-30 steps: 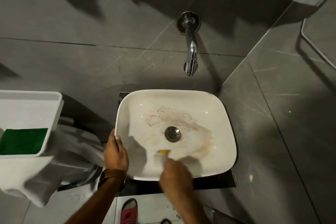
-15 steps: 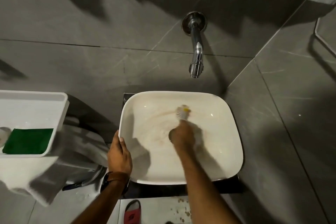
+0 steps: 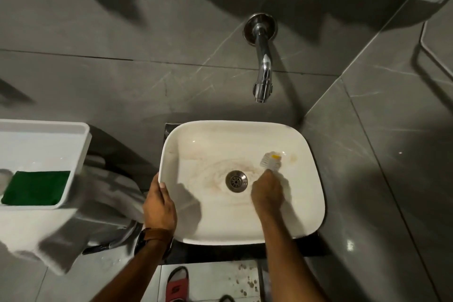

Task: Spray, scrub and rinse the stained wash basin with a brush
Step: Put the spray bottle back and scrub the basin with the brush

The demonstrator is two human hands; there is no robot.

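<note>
Now the right hand [image 3: 267,192] is inside the white wash basin [image 3: 311,203], fingers closed around the handle of a small brush [image 3: 270,160]. Its white bristle head with a yellow part lies blurred against the basin's right inner wall, right of the metal drain [image 3: 236,181]. Pale brown stains [image 3: 215,185] ring the drain, and one small spot sits near the brush. The left hand [image 3: 159,206] grips the basin's left rim, thumb over the edge, a watch with brown strap [image 3: 154,236] on the wrist. Above hangs a chrome tap [image 3: 263,76]. At left, a white tray [image 3: 81,152] holds a green sponge [image 3: 36,187].
</note>
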